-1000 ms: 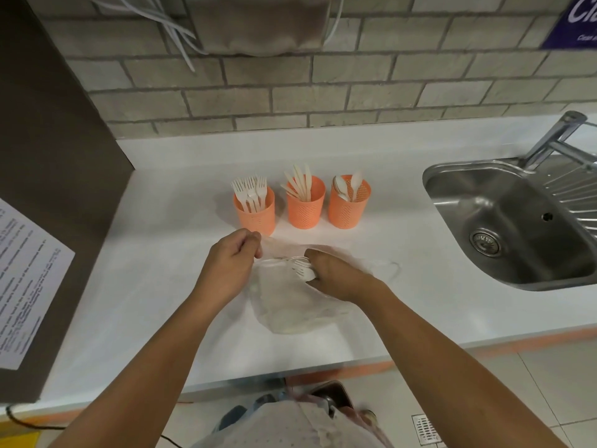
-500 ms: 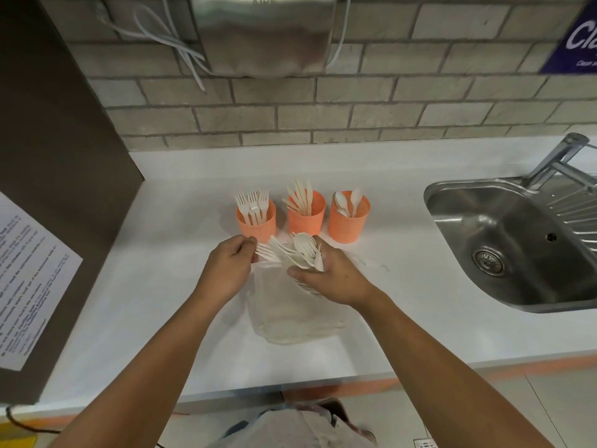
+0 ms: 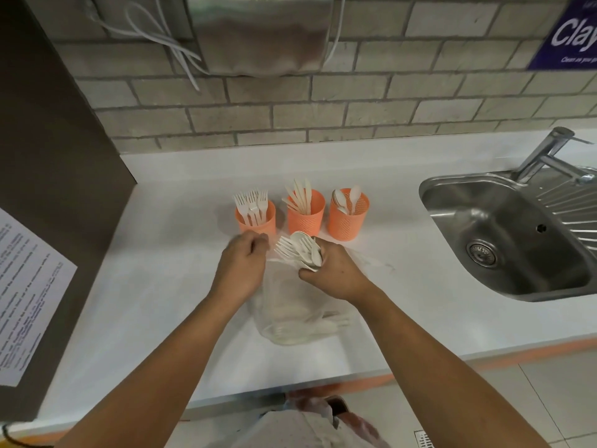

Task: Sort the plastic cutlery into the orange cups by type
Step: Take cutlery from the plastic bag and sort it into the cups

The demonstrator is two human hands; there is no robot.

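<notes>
The right hand (image 3: pixel 332 270) clamped a mixed cutlery bundle (image 3: pixel 300 253), the left hand (image 3: pixel 240 266) pinched the bag (image 3: pixel 300 318) — loose pieces could slip, scattering near the counter's front edge.

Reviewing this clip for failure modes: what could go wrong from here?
1. The right hand grips a mixed bundle of forks and spoons; a piece could slip out or land in the wrong orange cup.
2. The fork cup stands right behind the left hand; a bump might tip it.
3. The clear bag still holds cutlery and could slide.
</notes>
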